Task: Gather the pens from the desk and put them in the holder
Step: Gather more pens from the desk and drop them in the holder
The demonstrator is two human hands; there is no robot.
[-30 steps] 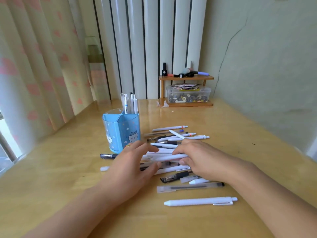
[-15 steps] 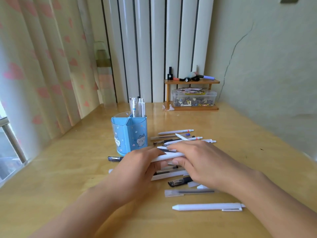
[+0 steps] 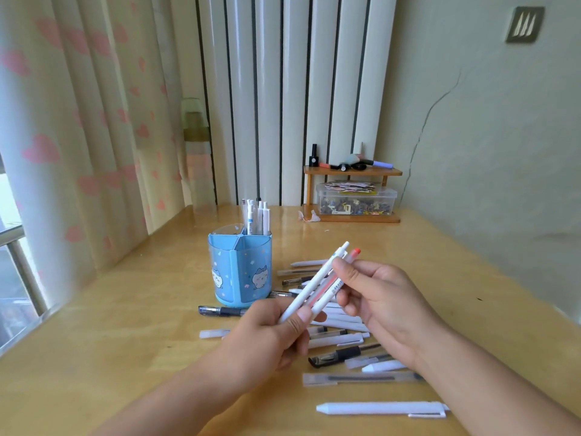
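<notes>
We've got a small bundle of pens (image 3: 317,286) up off the desk (image 3: 132,335), left hand (image 3: 270,338) clamped on the low end, right hand (image 3: 380,297) pinching higher up. Loose bundle: one could slip before the holder (image 3: 240,272), whose back slot looks crowded.

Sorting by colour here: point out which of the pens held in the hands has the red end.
The right-hand pen of the bundle, its clicker red; the one beside it is all white.
</notes>
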